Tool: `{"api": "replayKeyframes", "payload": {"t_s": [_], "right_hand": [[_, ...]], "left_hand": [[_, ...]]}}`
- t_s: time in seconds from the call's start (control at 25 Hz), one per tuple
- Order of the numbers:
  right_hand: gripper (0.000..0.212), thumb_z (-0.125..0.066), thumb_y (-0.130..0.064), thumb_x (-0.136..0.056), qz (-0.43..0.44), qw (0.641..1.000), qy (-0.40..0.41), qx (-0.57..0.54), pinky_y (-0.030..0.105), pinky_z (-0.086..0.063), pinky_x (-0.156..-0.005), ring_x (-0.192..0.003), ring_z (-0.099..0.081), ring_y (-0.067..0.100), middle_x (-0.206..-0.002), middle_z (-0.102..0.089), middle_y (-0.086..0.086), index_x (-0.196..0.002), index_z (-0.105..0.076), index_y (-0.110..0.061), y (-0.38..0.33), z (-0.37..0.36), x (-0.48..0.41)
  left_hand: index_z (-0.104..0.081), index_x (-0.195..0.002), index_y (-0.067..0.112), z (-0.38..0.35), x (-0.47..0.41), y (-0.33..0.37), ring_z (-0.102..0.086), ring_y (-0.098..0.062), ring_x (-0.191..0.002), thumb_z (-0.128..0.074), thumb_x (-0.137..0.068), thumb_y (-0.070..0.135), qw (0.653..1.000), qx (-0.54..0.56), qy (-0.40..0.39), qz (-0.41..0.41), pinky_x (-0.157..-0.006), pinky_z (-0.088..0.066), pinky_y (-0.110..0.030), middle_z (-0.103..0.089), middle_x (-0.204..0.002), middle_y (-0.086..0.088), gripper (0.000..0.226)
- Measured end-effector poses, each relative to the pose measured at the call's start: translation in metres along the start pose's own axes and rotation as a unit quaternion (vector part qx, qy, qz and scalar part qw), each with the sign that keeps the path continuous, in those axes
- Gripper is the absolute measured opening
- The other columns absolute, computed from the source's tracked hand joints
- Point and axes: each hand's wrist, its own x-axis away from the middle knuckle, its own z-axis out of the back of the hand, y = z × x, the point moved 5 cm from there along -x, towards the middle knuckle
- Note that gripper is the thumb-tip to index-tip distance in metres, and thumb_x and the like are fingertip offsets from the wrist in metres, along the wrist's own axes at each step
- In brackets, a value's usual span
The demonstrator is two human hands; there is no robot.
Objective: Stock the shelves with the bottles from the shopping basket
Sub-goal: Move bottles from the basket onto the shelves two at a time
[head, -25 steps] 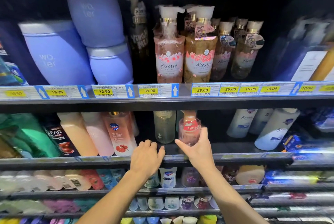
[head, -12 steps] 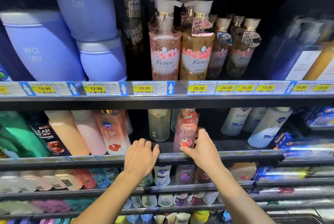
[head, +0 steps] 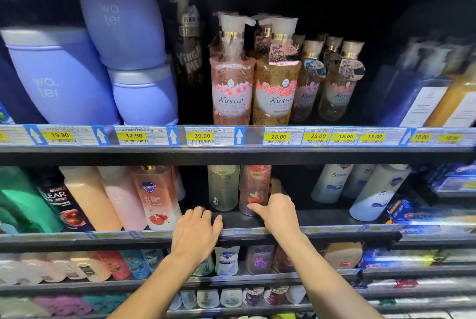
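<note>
Item: pink bottle [head: 253,190], upright on the middle shelf [head: 322,218], long axis vertical, just right of a pale green bottle [head: 222,187], on the far side of the right hand [head: 278,211] that clasps it, thumb in front; left hand [head: 195,236], near-left, rests slack on the shelf lip, holding nothing.
</note>
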Motion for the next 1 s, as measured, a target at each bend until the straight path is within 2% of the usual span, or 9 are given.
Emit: {"api": "replayKeyframes", "payload": {"t_s": [0.12, 0.32, 0.44, 0.56, 0.64, 0.68, 0.76, 0.88, 1.0], "right_hand": [[0.041, -0.077, -0.045, -0.088, 0.011, 1.0, -0.011, -0.003, 0.016, -0.03, -0.048, -0.057, -0.043, 0.0, -0.07, -0.051, -0.007, -0.078, -0.045, -0.022, -0.005, 0.001, -0.003], [0.039, -0.076, -0.037, -0.09, 0.033, 0.999, -0.015, -0.024, 0.022, -0.041, -0.066, -0.067, -0.049, 0.008, -0.091, -0.056, -0.003, -0.105, -0.044, -0.022, -0.012, 0.001, -0.003], [0.037, -0.073, -0.041, -0.092, 0.014, 0.999, -0.031, 0.004, 0.023, -0.04, -0.065, -0.061, -0.043, 0.002, -0.08, -0.054, -0.004, -0.096, -0.044, -0.019, -0.011, 0.002, 0.001], [0.043, -0.066, -0.054, -0.093, 0.015, 0.997, -0.02, 0.076, 0.028, -0.041, -0.067, -0.062, -0.045, 0.011, -0.071, -0.049, -0.006, -0.089, -0.049, -0.015, -0.015, 0.007, 0.008], [0.053, -0.055, -0.065, -0.094, 0.033, 0.99, -0.009, 0.134, 0.034, -0.047, -0.081, -0.081, -0.056, 0.019, -0.087, -0.062, 0.001, -0.095, -0.059, -0.013, -0.018, 0.007, 0.015], [0.062, -0.048, -0.07, -0.095, 0.043, 0.985, 0.0, 0.169, 0.039, -0.047, -0.09, -0.098, -0.059, 0.025, -0.103, -0.067, 0.007, -0.106, -0.063, -0.011, -0.018, 0.005, 0.02], [0.076, -0.037, -0.074, -0.096, 0.061, 0.973, 0.02, 0.222, 0.045, -0.044, -0.101, -0.122, -0.054, 0.031, -0.131, -0.061, 0.011, -0.134, -0.056, -0.011, -0.015, 0.002, 0.032], [0.078, -0.034, -0.073, -0.096, 0.059, 0.968, 0.025, 0.242, 0.05, -0.039, -0.109, -0.133, -0.046, 0.034, -0.147, -0.051, 0.01, -0.149, -0.041, -0.016, -0.002, 0.0, 0.06], [0.073, -0.036, -0.071, -0.096, 0.022, 0.96, 0.054, 0.274, 0.051, -0.039, -0.107, -0.13, -0.048, 0.037, -0.143, -0.054, 0.011, -0.144, -0.046, -0.017, 0.021, 0.008, 0.094]], "left_hand": [[-0.074, -0.081, 0.019, 0.001, 0.0, 0.0, -0.062, -0.024, -0.072, -0.033, -0.095, 0.048, 1.0, 0.001, 0.006, -0.001, -0.064, -0.053, -0.036, -0.067, -0.082, 0.0, 0.053], [-0.075, -0.082, 0.019, 0.002, 0.0, 0.0, -0.062, -0.024, -0.073, -0.031, -0.096, 0.048, 1.0, 0.004, 0.004, 0.001, -0.066, -0.053, -0.036, -0.067, -0.082, 0.0, 0.054], [-0.075, -0.083, 0.019, 0.002, 0.001, 0.0, -0.062, -0.024, -0.074, -0.031, -0.096, 0.048, 1.0, 0.006, -0.004, -0.004, -0.066, -0.053, -0.037, -0.067, -0.083, 0.0, 0.054], [-0.075, -0.082, 0.018, 0.003, 0.001, 0.0, -0.062, -0.025, -0.073, -0.031, -0.096, 0.047, 0.999, 0.007, -0.032, -0.004, -0.066, -0.053, -0.037, -0.068, -0.082, -0.001, 0.054], [-0.075, -0.082, 0.018, 0.002, 0.001, 0.0, -0.062, -0.026, -0.073, -0.03, -0.095, 0.047, 0.998, 0.01, -0.055, -0.007, -0.066, -0.052, -0.037, -0.069, -0.082, -0.002, 0.056], [-0.076, -0.083, 0.017, 0.003, 0.001, 0.0, -0.063, -0.027, -0.074, -0.028, -0.095, 0.047, 0.998, 0.012, -0.068, -0.009, -0.067, -0.052, -0.038, -0.069, -0.084, -0.003, 0.058], [-0.075, -0.093, 0.017, 0.009, 0.003, 0.002, -0.065, -0.028, -0.083, -0.022, -0.096, 0.049, 0.995, 0.026, -0.092, -0.016, -0.073, -0.051, -0.038, -0.071, -0.092, -0.004, 0.062], [-0.067, -0.111, 0.018, 0.019, 0.007, 0.007, -0.062, -0.028, -0.102, -0.025, -0.101, 0.052, 0.992, 0.048, -0.11, -0.026, -0.088, -0.045, -0.04, -0.069, -0.112, -0.003, 0.055], [-0.069, -0.106, 0.017, 0.032, 0.017, 0.028, -0.065, -0.031, -0.099, -0.033, -0.095, 0.054, 0.989, 0.06, -0.096, -0.092, -0.088, -0.046, -0.042, -0.072, -0.106, -0.006, 0.052]]}}
